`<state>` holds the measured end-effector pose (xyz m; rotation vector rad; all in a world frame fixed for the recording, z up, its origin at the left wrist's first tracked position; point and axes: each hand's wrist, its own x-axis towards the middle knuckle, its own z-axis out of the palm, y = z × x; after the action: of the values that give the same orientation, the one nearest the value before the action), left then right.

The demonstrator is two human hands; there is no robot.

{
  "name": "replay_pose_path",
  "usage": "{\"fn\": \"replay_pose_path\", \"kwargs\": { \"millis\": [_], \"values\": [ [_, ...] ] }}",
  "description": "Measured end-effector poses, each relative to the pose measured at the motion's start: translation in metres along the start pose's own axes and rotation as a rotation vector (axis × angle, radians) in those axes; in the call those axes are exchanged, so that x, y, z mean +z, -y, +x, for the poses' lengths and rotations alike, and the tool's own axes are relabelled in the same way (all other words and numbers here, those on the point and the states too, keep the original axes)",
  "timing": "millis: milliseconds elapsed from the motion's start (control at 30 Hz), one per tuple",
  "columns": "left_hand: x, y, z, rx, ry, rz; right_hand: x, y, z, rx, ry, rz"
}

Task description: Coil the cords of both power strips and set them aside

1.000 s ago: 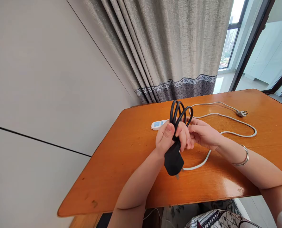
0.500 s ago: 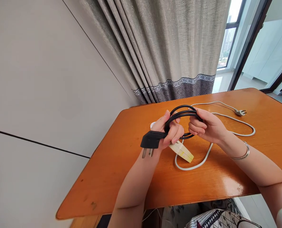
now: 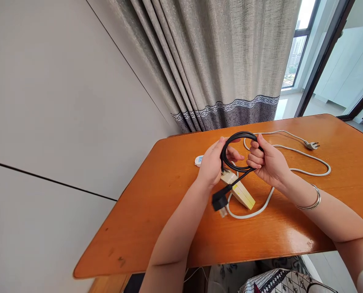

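Observation:
A black power cord (image 3: 240,134), wound into a round coil, is held up over the table between both hands. My right hand (image 3: 267,158) is closed on the coil's right side, thumb on top and fingers curled. Around its left side is my left hand (image 3: 213,160), thumb against the cord and some fingers showing through the loop. The cord's black three-pin plug (image 3: 220,199) hangs below the coil on a short free length, a little blurred. Under the hands lies a cream, long device (image 3: 240,191) with yellow marks, partly hidden by the left hand.
A white cable (image 3: 309,152) winds over the right part of the wooden table (image 3: 157,211) to a pale plug (image 3: 312,145). A white end with blue (image 3: 199,160) shows left of my left hand. Behind are a grey curtain (image 3: 230,61) and a white wall panel (image 3: 62,101).
The black plug has swung down and right, from beside my left hand to below the coil. My left hand has loosened and turned, and the coil now looks rounder.

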<state>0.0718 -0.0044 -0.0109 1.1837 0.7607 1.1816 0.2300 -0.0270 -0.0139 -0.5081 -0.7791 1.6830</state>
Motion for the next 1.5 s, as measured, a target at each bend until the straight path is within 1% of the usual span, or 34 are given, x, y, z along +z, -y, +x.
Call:
{"fn": "replay_pose_path", "kwargs": {
  "millis": [67, 167, 267, 333, 467, 500, 567, 667, 767, 833, 900, 1033, 1133, 1200, 1367, 1433, 1500],
  "values": [
    [0.001, 0.006, 0.002, 0.044, -0.015, 0.013, -0.001, 0.001, 0.000, -0.016, -0.026, 0.019],
    [-0.001, 0.016, 0.007, 0.112, 0.054, 0.015, -0.003, 0.007, 0.001, -0.033, -0.059, 0.071],
    [-0.007, 0.025, 0.010, 0.198, 0.177, 0.033, -0.004, 0.013, 0.002, -0.033, -0.101, 0.137],
    [-0.012, 0.030, 0.011, 0.256, 0.273, 0.083, -0.005, 0.017, 0.003, -0.037, -0.128, 0.166],
    [-0.021, 0.037, 0.011, 0.421, 0.453, 0.295, -0.009, 0.020, 0.005, -0.088, -0.149, 0.187],
    [-0.022, 0.038, 0.011, 0.441, 0.486, 0.348, -0.010, 0.020, 0.005, -0.106, -0.149, 0.197],
    [-0.023, 0.041, 0.011, 0.431, 0.523, 0.415, -0.012, 0.020, 0.006, -0.138, -0.145, 0.219],
    [-0.020, 0.044, 0.012, 0.404, 0.486, 0.365, -0.012, 0.017, 0.006, -0.156, -0.134, 0.219],
    [-0.015, 0.044, 0.013, 0.365, 0.405, 0.145, -0.009, 0.014, 0.004, -0.174, -0.114, 0.188],
    [-0.011, 0.041, 0.014, 0.299, 0.335, -0.011, -0.007, 0.011, 0.005, -0.179, -0.100, 0.162],
    [-0.009, 0.034, 0.013, 0.230, 0.272, -0.102, -0.006, 0.009, 0.007, -0.167, -0.094, 0.137],
    [-0.006, 0.022, 0.010, 0.125, 0.229, -0.118, -0.010, 0.006, 0.014, -0.107, -0.101, 0.100],
    [-0.005, 0.018, 0.009, 0.101, 0.192, -0.115, -0.014, 0.005, 0.017, -0.065, -0.092, 0.106],
    [-0.006, 0.016, 0.009, 0.096, 0.193, -0.133, -0.016, 0.005, 0.018, -0.047, -0.065, 0.118],
    [-0.007, 0.010, 0.007, 0.026, 0.263, -0.174, -0.023, 0.006, 0.022, 0.047, 0.029, 0.179],
    [-0.005, 0.008, 0.006, 0.013, 0.251, -0.174, -0.025, 0.007, 0.023, 0.079, 0.043, 0.205],
    [-0.002, 0.007, 0.004, 0.005, 0.204, -0.180, -0.025, 0.007, 0.024, 0.088, 0.048, 0.213]
  ]
}}
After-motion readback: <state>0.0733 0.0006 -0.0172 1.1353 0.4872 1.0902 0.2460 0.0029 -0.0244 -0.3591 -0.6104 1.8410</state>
